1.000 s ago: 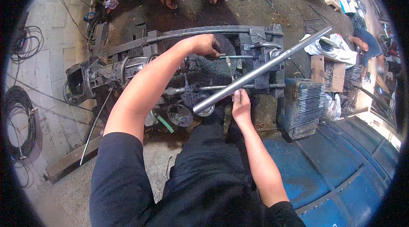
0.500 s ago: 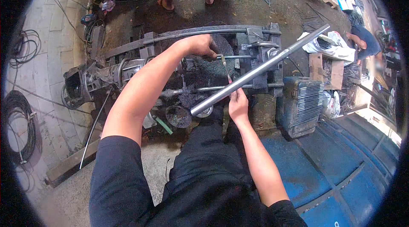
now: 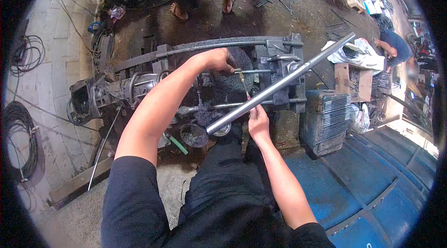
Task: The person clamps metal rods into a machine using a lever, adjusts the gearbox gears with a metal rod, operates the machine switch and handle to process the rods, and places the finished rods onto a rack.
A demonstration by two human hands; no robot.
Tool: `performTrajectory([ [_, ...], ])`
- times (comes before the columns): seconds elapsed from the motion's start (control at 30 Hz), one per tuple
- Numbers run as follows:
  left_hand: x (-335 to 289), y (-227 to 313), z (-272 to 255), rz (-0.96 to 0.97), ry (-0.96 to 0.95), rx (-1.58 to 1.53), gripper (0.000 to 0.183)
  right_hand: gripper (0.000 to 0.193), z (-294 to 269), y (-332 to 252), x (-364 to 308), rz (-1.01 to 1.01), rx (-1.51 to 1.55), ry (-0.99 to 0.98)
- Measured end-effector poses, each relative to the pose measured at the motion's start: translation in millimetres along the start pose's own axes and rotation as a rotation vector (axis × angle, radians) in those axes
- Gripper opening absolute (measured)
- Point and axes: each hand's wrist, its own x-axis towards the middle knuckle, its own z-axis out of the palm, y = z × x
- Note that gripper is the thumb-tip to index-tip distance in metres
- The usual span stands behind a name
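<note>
Dark floor (image 3: 274,22) surrounds one black metal frame (image 3: 137,61). Above, right hand (image 3: 258,122) grasps one slender pale stick (image 3: 245,86) beneath one long silver steel tube (image 3: 281,83); left hand (image 3: 221,60) is by one thin rod (image 3: 261,71), grip I cannot tell.

BLOCKED: metal bar (image 3: 281,84) between hands (image 3: 258,123) | GAP: middle rod (image 3: 260,71) to near rod (image 3: 228,105) | CROSSING GAP: thin tool (image 3: 245,86)

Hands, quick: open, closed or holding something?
Left hand: at a thin rod; grip cannot be told.
Right hand: closed, holding a slim brush-like tool.
</note>
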Motion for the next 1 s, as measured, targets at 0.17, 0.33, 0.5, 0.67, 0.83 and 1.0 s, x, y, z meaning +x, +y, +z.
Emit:
performTrajectory([
  [0.17, 2, 0, 3, 0.013, 0.04, -0.011, 0.032, 0.024, -5, 4, -17, -0.045, -0.097, 0.075],
  [0.33, -31, 34, -5, -0.033, 0.48, 0.101, 0.03, 0.018, -11, -36, -15, -0.046, -0.007, 0.019],
  [0.5, -91, 75, 20, -0.019, 1.085, -0.35, 0.03, 0.04, -5, -31, 9, -0.069, -0.272, -0.172],
  [0.67, -105, 86, 123, -0.033, 1.329, -1.018, 0.035, 0.017, -6, -28, 19, -0.153, -0.291, -0.16],
  [0.83, -115, 90, 203, -0.189, 1.266, -0.961, 0.035, 0.017, -11, -34, 20, -0.208, -0.35, -0.248],
  [1.0, -73, 66, 266, -0.133, 1.194, -1.317, 0.034, 0.019, -7, -17, 37, -0.341, -0.465, -0.256],
])
